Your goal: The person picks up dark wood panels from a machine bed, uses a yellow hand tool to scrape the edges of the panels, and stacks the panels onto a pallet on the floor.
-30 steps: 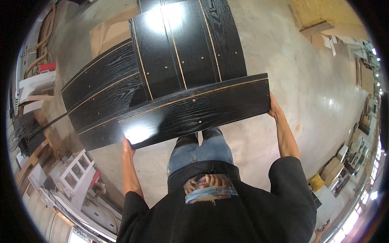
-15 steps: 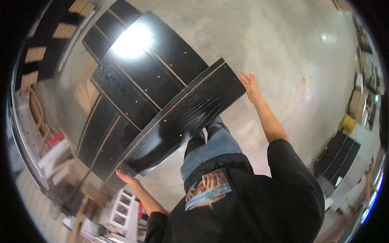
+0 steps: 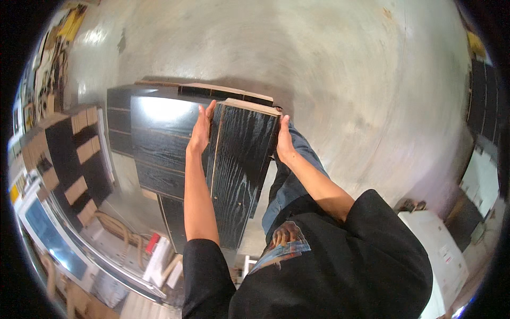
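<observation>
A black wood-grain panel [image 3: 241, 154] with pale bare-wood edges at its far end lies in front of me, apparently on top of other black boards. My left hand [image 3: 201, 130] lies along its left long edge near that end, fingers stretched out and pointing away. Against the opposite edge rests my right hand [image 3: 285, 141], thumb up and palm toward the panel; some of its fingers are hidden. Neither hand visibly wraps round the panel. Left of it, wider black panels [image 3: 159, 135] with thin pale lines between them form a pile, and light glares off the top one.
Another stack of black boards [image 3: 61, 149] with pale wood blocks stands at the left. Beyond it runs a machine with a blue-tinted panel [image 3: 56, 234] and curved hoses [image 3: 119, 231]. A white cabinet-like box [image 3: 435, 255] is at the lower right. Concrete floor [image 3: 329, 64] surrounds the pile.
My view has swung round. Both hands have moved from the panel's opposite ends to its two long edges near the far end, and they are now closer together.
</observation>
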Tool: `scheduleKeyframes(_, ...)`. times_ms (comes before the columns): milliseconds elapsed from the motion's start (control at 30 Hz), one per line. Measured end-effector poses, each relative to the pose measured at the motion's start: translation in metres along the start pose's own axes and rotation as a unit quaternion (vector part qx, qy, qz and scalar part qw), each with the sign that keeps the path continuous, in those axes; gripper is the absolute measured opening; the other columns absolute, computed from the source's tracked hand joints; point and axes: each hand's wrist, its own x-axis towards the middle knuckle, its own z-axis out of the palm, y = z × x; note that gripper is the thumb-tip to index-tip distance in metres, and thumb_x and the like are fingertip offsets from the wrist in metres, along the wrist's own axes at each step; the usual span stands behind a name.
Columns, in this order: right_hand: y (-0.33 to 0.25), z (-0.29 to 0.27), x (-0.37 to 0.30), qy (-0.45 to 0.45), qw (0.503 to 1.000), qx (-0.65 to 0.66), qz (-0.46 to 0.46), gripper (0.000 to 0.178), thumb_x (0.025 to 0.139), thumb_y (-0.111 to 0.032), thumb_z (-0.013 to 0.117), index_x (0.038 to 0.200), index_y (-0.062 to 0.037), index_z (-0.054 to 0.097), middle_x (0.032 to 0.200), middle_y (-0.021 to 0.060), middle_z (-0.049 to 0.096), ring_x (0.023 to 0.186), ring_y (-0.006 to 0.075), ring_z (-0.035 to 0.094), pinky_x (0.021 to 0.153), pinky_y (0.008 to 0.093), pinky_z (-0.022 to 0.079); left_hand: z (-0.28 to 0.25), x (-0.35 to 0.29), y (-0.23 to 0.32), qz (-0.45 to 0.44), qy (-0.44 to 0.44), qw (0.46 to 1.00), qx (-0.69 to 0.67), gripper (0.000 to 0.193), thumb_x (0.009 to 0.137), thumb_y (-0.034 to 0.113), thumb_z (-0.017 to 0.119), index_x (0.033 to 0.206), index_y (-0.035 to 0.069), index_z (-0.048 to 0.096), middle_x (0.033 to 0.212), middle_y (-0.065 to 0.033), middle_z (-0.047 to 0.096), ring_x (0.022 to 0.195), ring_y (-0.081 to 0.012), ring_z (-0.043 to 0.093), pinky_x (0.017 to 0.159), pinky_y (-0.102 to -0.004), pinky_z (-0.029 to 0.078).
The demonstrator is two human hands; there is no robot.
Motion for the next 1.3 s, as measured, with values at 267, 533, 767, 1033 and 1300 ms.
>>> scheduleKeyframes(267, 0.000, 0.024, -0.004, 0.034, 0.997, 0.021, 0.069, 0.085, 0.100, -0.069, 0.020, 0.159, -0.0095, 0.007, 0.166, 0.0055, 0.009, 0.152, 0.0186, 0.009, 0.122, 0.0333, 0.008, 0.026, 0.026, 0.015, -0.155, 0.007, 0.985, -0.075, 0.067, 0.103, 0.061, 0.027, 0.151, 0.016, 0.044, 0.149, -0.0063, 0.047, 0.134, -0.0245, 0.046, 0.113, -0.0372, 0.035)
scheduleKeyframes(533, -0.004, 0.034, -0.004, 0.047, 0.998, 0.036, 0.024, 0.079, 0.103, -0.063, 0.019, 0.159, -0.0085, 0.009, 0.166, 0.0045, 0.009, 0.151, 0.0172, 0.009, 0.122, 0.0323, 0.007, 0.034, 0.023, 0.024, -0.169, 0.004, 0.982, -0.081, 0.069, 0.103, 0.062, 0.023, 0.154, 0.017, 0.037, 0.157, -0.0056, 0.038, 0.141, -0.0246, 0.038, 0.115, -0.0360, 0.034)
scheduleKeyframes(767, -0.001, 0.035, -0.006, 0.057, 0.997, 0.059, 0.007, 0.076, 0.104, -0.060, 0.018, 0.159, -0.0081, 0.012, 0.164, 0.0049, 0.014, 0.150, 0.0179, 0.013, 0.122, 0.0326, 0.009, 0.023, 0.030, 0.010, -0.150, -0.019, 0.986, -0.067, 0.064, 0.106, 0.056, 0.023, 0.155, 0.017, 0.034, 0.158, -0.0046, 0.035, 0.143, -0.0228, 0.035, 0.119, -0.0370, 0.028)
scheduleKeyframes(1033, 0.003, 0.023, -0.003, 0.023, 0.995, 0.092, -0.022, 0.072, 0.106, -0.057, 0.016, 0.158, -0.0076, 0.016, 0.163, 0.0053, 0.020, 0.149, 0.0187, 0.018, 0.122, 0.0329, 0.012, 0.030, 0.027, 0.015, -0.161, -0.005, 0.982, -0.104, 0.065, 0.105, 0.057, 0.028, 0.154, 0.016, 0.037, 0.155, -0.0062, 0.039, 0.140, -0.0246, 0.039, 0.116, -0.0370, 0.031)
scheduleKeyframes(1300, -0.003, -0.031, -0.022, 0.109, 0.993, -0.045, -0.029, 0.074, 0.104, -0.062, 0.022, 0.154, -0.0086, 0.033, 0.153, 0.0121, 0.041, 0.138, 0.0270, 0.041, 0.110, 0.0420, 0.032, -0.003, 0.022, -0.019, -0.157, 0.035, 0.986, -0.034, 0.084, 0.098, 0.069, 0.035, 0.153, 0.005, 0.036, 0.152, -0.0138, 0.042, 0.134, -0.0270, 0.045, 0.111, -0.0394, 0.038)
